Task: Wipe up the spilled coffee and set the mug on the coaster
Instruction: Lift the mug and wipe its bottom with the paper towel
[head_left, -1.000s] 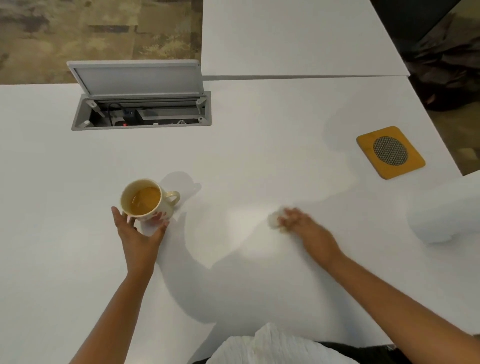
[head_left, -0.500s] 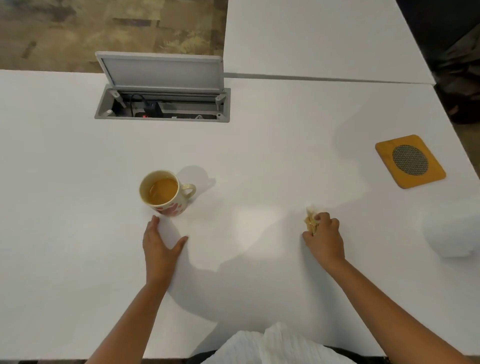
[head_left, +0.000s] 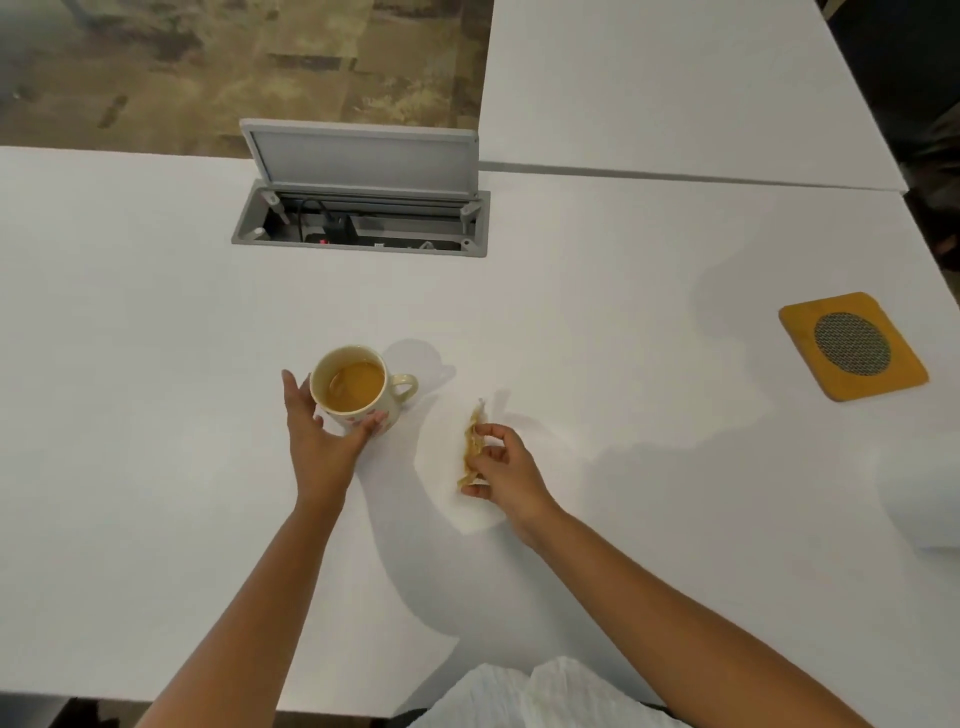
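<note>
Left hand on the mug, right hand lifting the soaked tissue

The left hand (head_left: 322, 441) cups the mug (head_left: 358, 387) from the near side, fingers curled round its wall, coffee close to the rim; the right hand (head_left: 498, 467) pinches a coffee-stained tissue (head_left: 474, 441) just above the white table (head_left: 156, 312), right of the mug. The coaster (head_left: 852, 345) sits well apart, far right. My read: grip firmly, lift straight, carry level and slow so nothing slops, and keep the wet tissue clear of the path
</note>
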